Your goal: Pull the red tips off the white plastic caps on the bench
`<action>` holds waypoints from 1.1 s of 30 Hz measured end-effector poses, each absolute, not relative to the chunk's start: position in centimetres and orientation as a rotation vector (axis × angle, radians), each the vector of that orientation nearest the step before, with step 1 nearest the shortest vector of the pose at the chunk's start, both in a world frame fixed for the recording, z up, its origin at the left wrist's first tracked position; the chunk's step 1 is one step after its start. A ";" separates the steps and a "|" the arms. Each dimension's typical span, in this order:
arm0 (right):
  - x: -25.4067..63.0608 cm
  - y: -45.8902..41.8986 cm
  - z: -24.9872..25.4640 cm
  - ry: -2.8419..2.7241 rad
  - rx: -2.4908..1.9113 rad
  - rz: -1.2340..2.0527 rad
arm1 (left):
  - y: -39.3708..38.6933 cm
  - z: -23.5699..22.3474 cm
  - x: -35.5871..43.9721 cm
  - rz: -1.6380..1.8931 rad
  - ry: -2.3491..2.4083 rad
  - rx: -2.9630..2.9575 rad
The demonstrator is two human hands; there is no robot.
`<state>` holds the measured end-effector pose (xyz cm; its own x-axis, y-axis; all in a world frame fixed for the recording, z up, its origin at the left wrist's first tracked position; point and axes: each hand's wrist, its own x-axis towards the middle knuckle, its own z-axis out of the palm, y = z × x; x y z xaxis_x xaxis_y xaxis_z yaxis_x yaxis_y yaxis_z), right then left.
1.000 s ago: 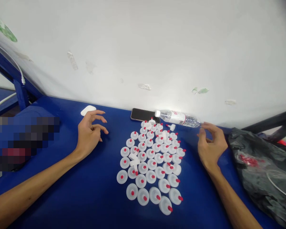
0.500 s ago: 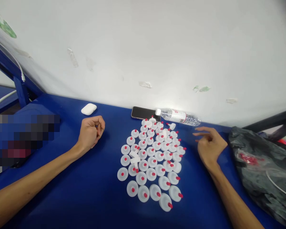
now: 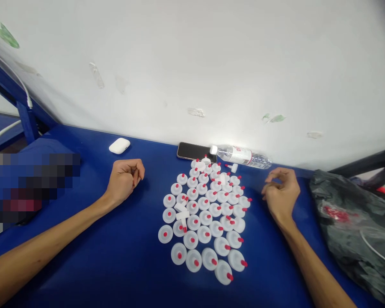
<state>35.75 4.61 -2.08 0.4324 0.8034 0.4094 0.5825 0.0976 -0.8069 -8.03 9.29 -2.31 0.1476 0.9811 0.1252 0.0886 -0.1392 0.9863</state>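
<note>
Nearby, bottle (image 3: pixel 242 156) overlaps phone (image 3: pixel 194 151); both behind white caps (image 3: pixel 203 218)

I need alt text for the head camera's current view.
Left hand and right hand, both curled, flank many white caps with red tips on a blue table. Behind the caps lie a phone and a clear bottle; a dark plastic bag sits at right.
</note>
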 end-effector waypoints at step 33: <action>36.7 5.6 -3.2 -1.615 -1.764 0.306 | 8.2 -2.2 -7.1 0.965 1.044 2.054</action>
